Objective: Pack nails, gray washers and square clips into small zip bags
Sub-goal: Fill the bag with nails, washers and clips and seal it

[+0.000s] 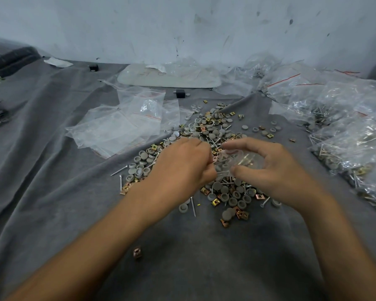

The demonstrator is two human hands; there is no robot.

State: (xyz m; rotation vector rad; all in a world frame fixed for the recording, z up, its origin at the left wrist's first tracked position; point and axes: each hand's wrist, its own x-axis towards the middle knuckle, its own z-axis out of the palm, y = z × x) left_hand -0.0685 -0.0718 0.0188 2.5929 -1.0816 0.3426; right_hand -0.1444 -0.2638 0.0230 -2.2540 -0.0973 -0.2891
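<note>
A small zip bag, clear and partly filled, is held just above a pile of nails, gray washers and square clips on a bench draped in gray cloth. Its left edge is pinched by the curled left hand. Its right side is gripped between thumb and forefinger of the right hand. Empty zip bags are spread left of the pile. Filled bags are heaped to its right. One stray clip lies nearer the viewer, well apart from the pile.
</note>
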